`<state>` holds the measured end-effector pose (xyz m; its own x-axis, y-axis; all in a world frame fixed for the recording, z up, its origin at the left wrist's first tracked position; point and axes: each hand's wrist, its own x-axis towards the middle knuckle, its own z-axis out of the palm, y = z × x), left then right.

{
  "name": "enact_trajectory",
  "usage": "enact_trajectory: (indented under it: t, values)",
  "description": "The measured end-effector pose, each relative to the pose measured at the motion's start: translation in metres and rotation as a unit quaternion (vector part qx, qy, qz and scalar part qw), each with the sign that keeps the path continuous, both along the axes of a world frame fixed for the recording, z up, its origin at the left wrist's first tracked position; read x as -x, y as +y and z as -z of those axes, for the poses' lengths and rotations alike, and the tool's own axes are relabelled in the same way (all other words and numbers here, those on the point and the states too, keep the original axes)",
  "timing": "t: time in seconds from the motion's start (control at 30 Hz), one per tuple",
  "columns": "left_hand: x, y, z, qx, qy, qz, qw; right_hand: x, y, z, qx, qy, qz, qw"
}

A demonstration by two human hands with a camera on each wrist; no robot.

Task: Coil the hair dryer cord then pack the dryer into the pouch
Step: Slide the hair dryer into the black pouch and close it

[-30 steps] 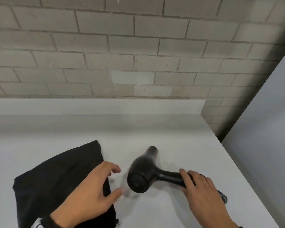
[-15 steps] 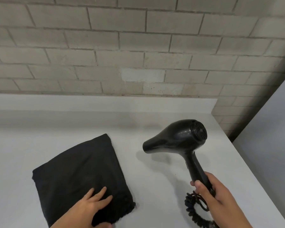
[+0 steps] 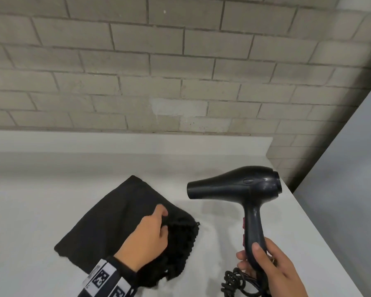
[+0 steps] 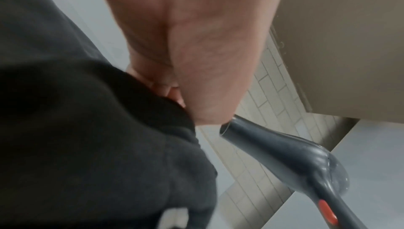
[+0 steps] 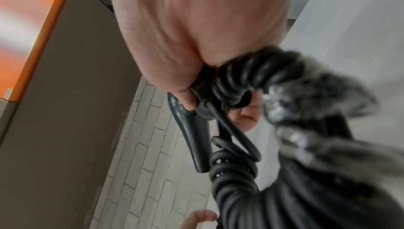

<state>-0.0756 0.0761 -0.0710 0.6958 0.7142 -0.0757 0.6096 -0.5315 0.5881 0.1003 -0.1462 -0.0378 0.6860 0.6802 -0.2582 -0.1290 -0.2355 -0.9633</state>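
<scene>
Left hand (image 3: pixel 147 239) pinches pouch (image 3: pixel 120 219) mouth (barely parted); right hand (image 3: pixel 270 269) grips dryer (image 3: pixel 240 187) handle — bunched cord (image 3: pixel 234 281) may snag rim.

Hair dryer (image 3: pixel 240 185): smooth, glossy dark plastic. Pouch (image 3: pixel 120 219): matt black cloth. Cord (image 5: pixel 236 177): smooth black coiled rubbery sheath. Countertop (image 3: pixel 41 200): smooth matt white. Wall (image 3: pixel 180 61): rough brick.

Black dryer (image 3: pixel 240 185) upright beside flat black pouch (image 3: pixel 116 217).
</scene>
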Motion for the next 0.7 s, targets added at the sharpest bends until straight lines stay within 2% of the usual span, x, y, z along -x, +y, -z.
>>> enact_trajectory:
  t: [0.1, 0.33, 0.7]
  values:
    - [-0.011, 0.001, -0.011, -0.032, -0.064, 0.015, 0.997, 0.003, -0.006, 0.002, 0.001, 0.014, -0.012, 1.000]
    - [-0.028, 0.011, -0.021, -0.032, -0.022, 0.029, 0.999, 0.005, -0.016, 0.008, 0.016, 0.055, -0.057, 0.997]
    - [-0.043, 0.009, -0.039, -0.148, -0.017, -0.002, 0.989, 0.015, 0.005, 0.015, 0.034, 0.067, -0.070, 0.995]
